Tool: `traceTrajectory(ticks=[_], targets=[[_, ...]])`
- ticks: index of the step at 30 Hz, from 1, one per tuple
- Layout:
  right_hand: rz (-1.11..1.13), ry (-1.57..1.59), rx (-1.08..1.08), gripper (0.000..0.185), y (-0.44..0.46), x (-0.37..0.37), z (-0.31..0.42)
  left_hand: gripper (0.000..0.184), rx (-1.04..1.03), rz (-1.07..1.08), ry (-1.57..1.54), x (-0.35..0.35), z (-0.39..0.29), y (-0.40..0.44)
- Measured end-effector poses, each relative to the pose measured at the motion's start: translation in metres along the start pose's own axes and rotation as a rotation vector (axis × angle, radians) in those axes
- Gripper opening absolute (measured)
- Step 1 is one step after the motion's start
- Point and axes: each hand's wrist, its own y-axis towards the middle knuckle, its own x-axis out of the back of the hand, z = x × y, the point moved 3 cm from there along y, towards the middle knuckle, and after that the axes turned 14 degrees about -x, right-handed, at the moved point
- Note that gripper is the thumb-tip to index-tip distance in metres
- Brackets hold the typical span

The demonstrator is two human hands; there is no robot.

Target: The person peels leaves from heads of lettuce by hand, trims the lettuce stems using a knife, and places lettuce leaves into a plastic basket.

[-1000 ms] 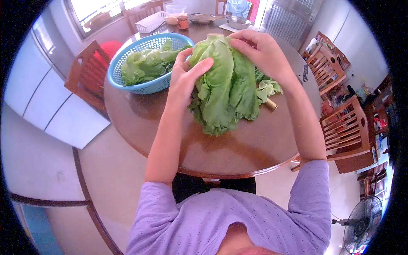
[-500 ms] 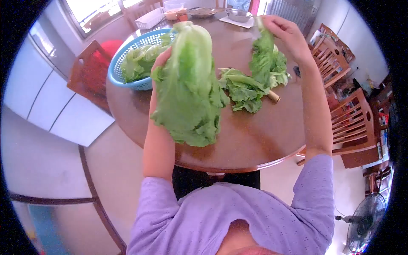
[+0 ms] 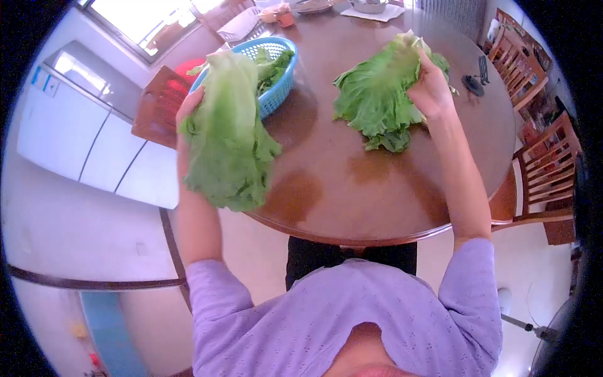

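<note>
My left hand (image 3: 190, 107) grips a head of lettuce (image 3: 229, 138) from its left side, mostly hidden behind it. The lettuce hangs leaf tips down in front of the blue basket (image 3: 276, 97), where more green leaves (image 3: 271, 68) lie. At the right, my right hand (image 3: 432, 88) is closed on the stem end of a large loose lettuce leaf (image 3: 380, 88). That leaf hangs over other leaves (image 3: 391, 141) on the brown round table (image 3: 352, 201).
A white basket (image 3: 242, 26), an orange jar (image 3: 284, 17) and a metal bowl (image 3: 368, 6) stand at the far side. A dark object (image 3: 473, 85) lies at the right of the table. Wooden chairs (image 3: 549, 160) stand around it.
The lettuce head in my left hand has moved left, over the basket. My right hand first left the head with a small leaf and now holds a larger leaf. The view has turned.
</note>
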Motion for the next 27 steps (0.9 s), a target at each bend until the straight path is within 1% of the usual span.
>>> traceTrajectory(ticks=[2,5,6,9,10,13,14,17,20,23,27], targets=[[-0.027,0.013,0.042,0.037,-0.004,0.005,-0.001,0.053,-0.009,-0.045,0.356,0.024,-0.003,0.017],[-0.087,0.067,0.045,0.038,-0.019,-0.015,-0.011,0.053,0.179,0.240,0.820,0.050,-0.017,0.039],[-0.116,0.088,0.043,0.038,-0.024,-0.020,-0.011,0.053,0.212,0.339,1.002,0.051,-0.015,0.044],[-0.129,0.098,0.051,0.040,-0.022,-0.012,-0.010,0.052,0.201,0.605,1.234,0.054,0.006,0.048],[-0.111,0.115,0.039,0.040,-0.022,-0.010,-0.010,0.049,0.162,0.636,1.299,0.058,0.014,0.047],[-0.028,0.064,0.061,0.040,-0.015,0.008,-0.008,0.047,0.191,0.663,1.396,0.064,0.033,0.044],[0.010,0.086,0.057,0.040,-0.013,0.013,-0.007,0.048,0.157,0.650,1.445,0.064,0.038,0.044],[0.025,0.111,0.058,0.040,-0.016,0.010,-0.006,0.051,0.163,0.622,1.503,0.067,0.051,0.047],[0.068,0.138,0.055,0.039,-0.014,0.014,-0.007,0.055,0.170,0.641,1.584,0.071,0.062,0.047],[-0.010,0.091,0.079,0.039,-0.021,0.005,-0.006,0.057,0.161,0.663,1.622,0.069,0.068,0.048],[-0.027,0.074,0.101,0.039,-0.020,0.010,-0.004,0.058,0.163,0.681,1.576,0.066,0.064,0.047]])
